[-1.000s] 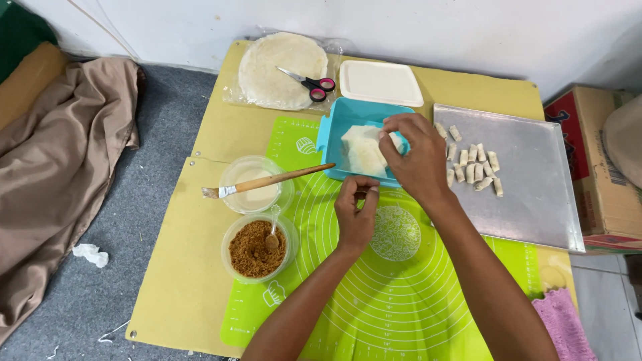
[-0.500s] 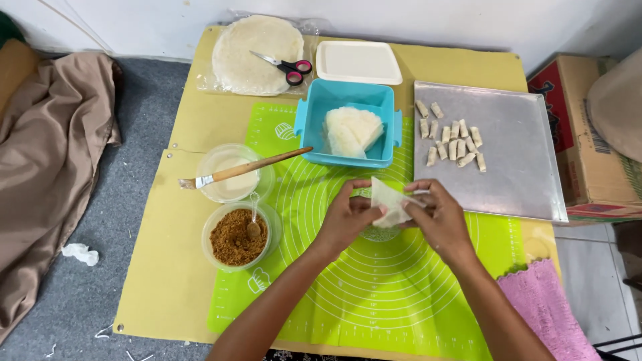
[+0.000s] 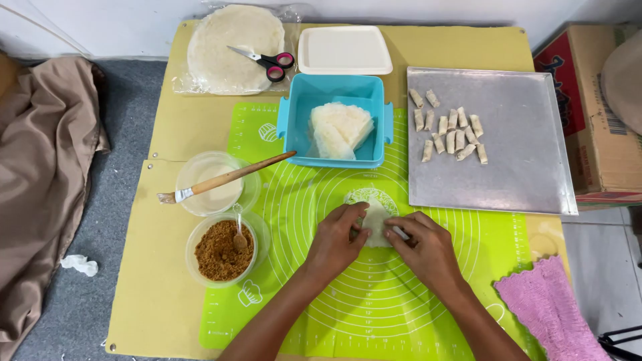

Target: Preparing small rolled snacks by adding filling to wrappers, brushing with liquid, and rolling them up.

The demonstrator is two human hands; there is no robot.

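A small white pastry wrapper piece point(image 3: 376, 222) lies on the green silicone mat point(image 3: 401, 301) at the centre. My left hand point(image 3: 339, 239) presses its left edge and my right hand point(image 3: 421, 244) presses its right edge, fingertips on the sheet. Behind the hands, a blue tub point(image 3: 338, 124) holds a stack of cut wrapper pieces point(image 3: 340, 127). At the left, a clear bowl of brown crumbly filling point(image 3: 221, 251) has a small spoon in it. A wooden-handled brush point(image 3: 224, 177) rests across a clear bowl point(image 3: 207, 187) above it.
A metal tray point(image 3: 508, 167) on the right holds several small rolled pastries point(image 3: 449, 134). At the back lie round wrappers in plastic point(image 3: 231, 47) with red-handled scissors point(image 3: 264, 61) on top and a white lid point(image 3: 344, 50). A pink cloth point(image 3: 558, 307) lies front right, a cardboard box point(image 3: 598, 134) far right.
My right hand took a wrapper piece from the blue tub and both hands brought it down onto the mat, where they now press it flat.
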